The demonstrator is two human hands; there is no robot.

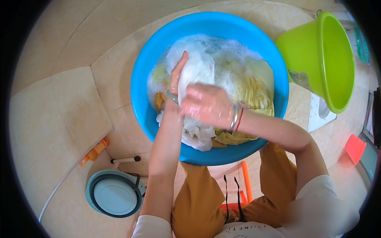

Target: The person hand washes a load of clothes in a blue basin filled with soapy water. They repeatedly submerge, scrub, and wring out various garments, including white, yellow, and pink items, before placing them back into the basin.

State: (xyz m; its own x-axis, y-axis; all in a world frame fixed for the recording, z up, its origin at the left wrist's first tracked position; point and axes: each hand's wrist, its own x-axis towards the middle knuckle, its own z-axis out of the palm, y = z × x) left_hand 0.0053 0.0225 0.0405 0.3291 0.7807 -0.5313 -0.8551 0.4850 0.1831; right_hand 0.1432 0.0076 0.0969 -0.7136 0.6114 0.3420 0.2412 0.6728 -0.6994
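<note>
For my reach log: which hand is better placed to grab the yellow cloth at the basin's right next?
Probably the right hand: it is nearer the yellow cloth, though busy with the white cloth. The left hand is on that cloth's left side.

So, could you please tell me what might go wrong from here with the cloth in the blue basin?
The white cloth at the left hand and right hand looks wet, with suds around it, so it could slip.

The yellow cloth shares the basin, so colour might bleed onto the white.

The brown trousers are close to the rim, so splashes may wet them.
</note>
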